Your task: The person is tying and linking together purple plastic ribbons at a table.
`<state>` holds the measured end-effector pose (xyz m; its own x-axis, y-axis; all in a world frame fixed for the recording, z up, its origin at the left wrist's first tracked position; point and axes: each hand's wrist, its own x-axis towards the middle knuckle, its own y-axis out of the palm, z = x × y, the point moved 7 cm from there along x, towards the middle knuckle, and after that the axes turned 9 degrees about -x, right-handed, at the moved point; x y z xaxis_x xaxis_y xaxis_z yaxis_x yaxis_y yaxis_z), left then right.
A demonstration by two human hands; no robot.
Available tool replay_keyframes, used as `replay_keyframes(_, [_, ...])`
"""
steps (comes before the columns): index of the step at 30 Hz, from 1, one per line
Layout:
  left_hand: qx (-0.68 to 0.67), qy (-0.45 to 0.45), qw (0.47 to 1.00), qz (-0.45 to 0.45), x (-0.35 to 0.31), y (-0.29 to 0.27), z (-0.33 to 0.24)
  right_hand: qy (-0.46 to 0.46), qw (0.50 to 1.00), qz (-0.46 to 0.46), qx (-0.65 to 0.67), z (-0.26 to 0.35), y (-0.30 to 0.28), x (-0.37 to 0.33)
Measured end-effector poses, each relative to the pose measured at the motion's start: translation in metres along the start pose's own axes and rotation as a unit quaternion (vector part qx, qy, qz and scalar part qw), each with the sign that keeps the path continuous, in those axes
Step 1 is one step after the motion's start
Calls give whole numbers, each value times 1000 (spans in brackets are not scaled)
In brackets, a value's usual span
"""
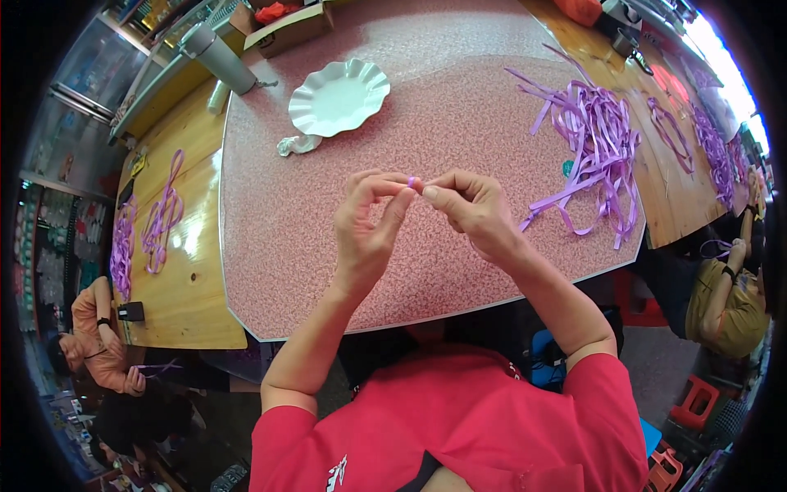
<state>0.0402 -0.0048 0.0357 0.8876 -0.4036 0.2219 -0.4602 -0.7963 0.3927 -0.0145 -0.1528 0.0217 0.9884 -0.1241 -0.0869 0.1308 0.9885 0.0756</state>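
1. Head view: left hand (365,225) and right hand (474,211) meet fingertip to fingertip, each grip narrow, pinching a tiny purple ribbon piece (411,181) between them above the pink bench (270,246).
2. Ribbon likely light, soft, slippery; pinch at its ends. Loose ribbon pile (594,143) lies right of the grip.

A white scalloped plate (338,97) and grey bottle (220,56) sit beyond a purple ribbon heap (596,139).

open brown cardboard box (288,26), table's far edge

Between the fingertips of the left hand (369,225) and right hand (471,209), the purple piece (411,181) is mostly hidden, too small to identify.
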Motion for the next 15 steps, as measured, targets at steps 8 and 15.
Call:
replay_keyframes(8, [493,295,785,233,-5,35,-29,126,983,60,118,-25,2,4])
replay_keyframes(15, [525,284,758,261,-3,39,-29,95,995,23,34,-22,-1,7])
